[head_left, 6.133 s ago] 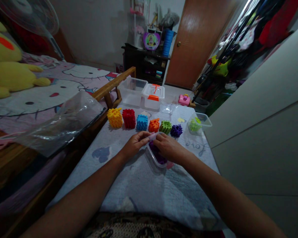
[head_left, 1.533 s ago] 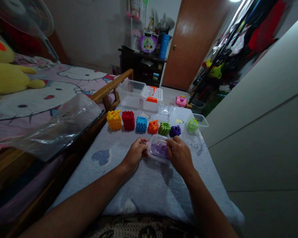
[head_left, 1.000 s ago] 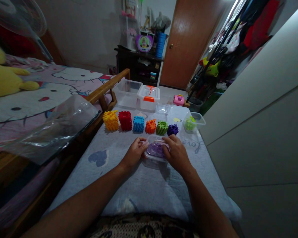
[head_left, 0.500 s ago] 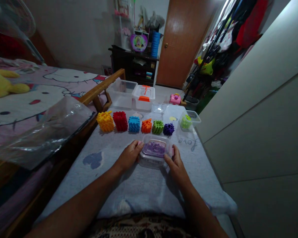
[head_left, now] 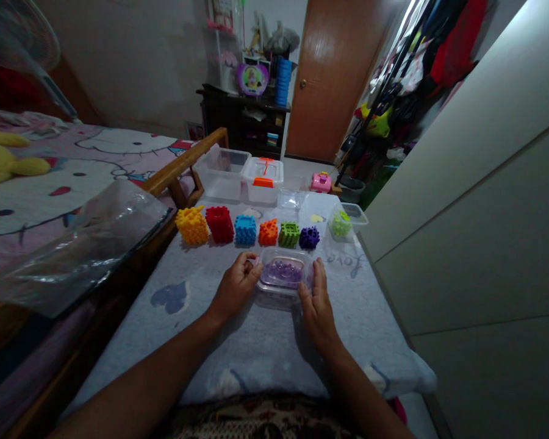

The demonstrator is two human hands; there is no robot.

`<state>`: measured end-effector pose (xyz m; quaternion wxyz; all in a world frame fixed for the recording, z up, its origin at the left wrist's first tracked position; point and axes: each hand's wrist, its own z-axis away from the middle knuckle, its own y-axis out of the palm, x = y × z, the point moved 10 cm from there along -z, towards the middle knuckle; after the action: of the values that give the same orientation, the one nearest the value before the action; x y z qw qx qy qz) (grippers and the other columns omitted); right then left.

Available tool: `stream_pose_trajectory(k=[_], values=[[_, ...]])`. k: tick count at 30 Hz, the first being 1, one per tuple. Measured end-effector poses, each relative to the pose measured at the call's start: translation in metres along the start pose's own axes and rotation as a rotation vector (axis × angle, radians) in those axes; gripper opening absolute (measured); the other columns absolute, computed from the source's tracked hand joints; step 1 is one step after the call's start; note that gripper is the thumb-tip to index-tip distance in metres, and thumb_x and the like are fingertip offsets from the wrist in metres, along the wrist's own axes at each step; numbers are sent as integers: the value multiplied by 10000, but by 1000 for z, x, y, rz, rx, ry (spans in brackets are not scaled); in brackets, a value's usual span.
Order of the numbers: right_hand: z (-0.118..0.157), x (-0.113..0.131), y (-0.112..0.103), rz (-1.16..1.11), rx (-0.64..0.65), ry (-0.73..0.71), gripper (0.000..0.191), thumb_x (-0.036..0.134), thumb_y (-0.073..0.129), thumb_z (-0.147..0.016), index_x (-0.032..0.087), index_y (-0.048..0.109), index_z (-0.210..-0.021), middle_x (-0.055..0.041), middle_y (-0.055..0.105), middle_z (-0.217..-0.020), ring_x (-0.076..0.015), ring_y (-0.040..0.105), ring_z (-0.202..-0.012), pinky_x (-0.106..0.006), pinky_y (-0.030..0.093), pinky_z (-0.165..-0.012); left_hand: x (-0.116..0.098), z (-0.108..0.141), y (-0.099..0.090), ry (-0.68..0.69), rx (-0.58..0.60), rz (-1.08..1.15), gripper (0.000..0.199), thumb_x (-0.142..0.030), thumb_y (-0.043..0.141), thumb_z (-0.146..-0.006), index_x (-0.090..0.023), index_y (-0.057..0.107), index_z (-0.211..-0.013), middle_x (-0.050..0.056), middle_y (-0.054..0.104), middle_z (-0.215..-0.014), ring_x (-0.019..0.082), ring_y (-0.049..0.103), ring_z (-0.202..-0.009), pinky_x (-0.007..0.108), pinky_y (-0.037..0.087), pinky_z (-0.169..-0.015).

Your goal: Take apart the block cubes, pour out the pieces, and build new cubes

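A small clear plastic box [head_left: 279,299] with its lid on sits on the cloth-covered table, and purple pieces show through the lid. My left hand [head_left: 236,285] is closed at the box's left edge, its thumb and curled fingers at a pink latch. On the other side, my right hand [head_left: 319,308] has its fingers stretched out along the right edge, with the thumb by the lid's corner. Behind the box stand bumpy block cubes in a row: yellow [head_left: 192,225], red [head_left: 219,224], blue [head_left: 246,230], orange [head_left: 268,233], green [head_left: 289,234] and dark purple [head_left: 310,238].
An open clear tub [head_left: 354,213] with light green pieces is at the right. At the far end stand a large clear bin [head_left: 222,183] and a box with orange latches [head_left: 264,192]. A clear plastic bag [head_left: 86,238] lies to the left, by a wooden rail [head_left: 187,161].
My right hand's fingers have straightened and loosened from the box's right side. My left fingers have shifted up onto the left latch. The box stays in nearly the same place.
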<state>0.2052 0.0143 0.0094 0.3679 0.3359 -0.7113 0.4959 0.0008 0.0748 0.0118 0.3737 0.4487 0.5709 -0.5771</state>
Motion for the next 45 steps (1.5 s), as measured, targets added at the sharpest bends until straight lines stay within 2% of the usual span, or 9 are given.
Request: stream_pose_trajectory(k=[7,15,26,31,33,35,37,39,45], values=[[-1,11,5,157,6,-122,642,334,323,-1013,260,86,-1605,-64,114,-1673,-308,166,-1522,-580,264,-1211,-17,1,-1,59,-63,-269,283,-395,324,-980,-202,515,-1059,41,660,-840,225,650,-759,324,447,-696],[-1,15,7,233,6,-169,647,296,306,-1017,250,42,-1606,-78,91,-1676,-304,145,-1527,-588,278,-1203,-24,0,3,124,-52,-662,344,-263,295,-970,-157,504,-1222,96,738,-911,259,717,-782,328,468,-685],[-4,17,5,189,22,-169,624,310,334,-1001,195,174,-1593,-115,196,-1653,-295,205,-1513,-536,279,-1213,-29,0,5,169,-35,-645,340,-293,277,-999,-178,523,-1203,82,734,-929,234,713,-818,318,480,-725],[-17,3,-19,-54,12,-3,647,441,470,-958,215,286,-1536,-146,352,-1575,-289,397,-1417,-504,395,-1132,-22,1,-2,87,-34,-406,442,-464,286,-1004,-167,491,-1259,46,683,-797,244,669,-714,327,450,-645],[-26,-10,-33,-155,-47,114,625,488,535,-906,196,402,-1442,-159,530,-1399,-277,573,-1222,-454,521,-973,-19,1,-4,61,-22,-312,470,-516,309,-991,-168,491,-1249,26,657,-753,240,651,-700,326,443,-635],[-34,-23,-34,-272,-29,240,594,502,616,-834,181,483,-1315,-85,660,-1060,-216,666,-909,-348,579,-725,-18,0,-5,50,-4,-223,472,-544,326,-982,-176,496,-1224,10,641,-736,228,638,-700,326,443,-650],[-38,-30,-25,-391,54,348,545,480,691,-757,177,524,-1178,31,606,-743,-146,611,-632,-244,509,-506,-17,0,-4,46,11,-161,454,-542,342,-979,-184,503,-1207,-16,602,-702,207,611,-676,318,435,-653],[-40,-32,-16,-491,117,422,489,447,742,-693,182,540,-1051,92,517,-598,-106,532,-498,-193,434,-406,-15,-1,-2,51,26,-119,433,-527,368,-977,-192,511,-1211,-42,534,-673,184,569,-646,301,415,-632],[-32,-35,-5,-716,195,605,473,415,829,-589,194,538,-890,77,584,-622,-79,533,-446,-186,471,-382,-6,0,12,79,116,75,421,-488,407,-981,-224,469,-1304,-41,467,-765,155,522,-709,278,424,-666]])
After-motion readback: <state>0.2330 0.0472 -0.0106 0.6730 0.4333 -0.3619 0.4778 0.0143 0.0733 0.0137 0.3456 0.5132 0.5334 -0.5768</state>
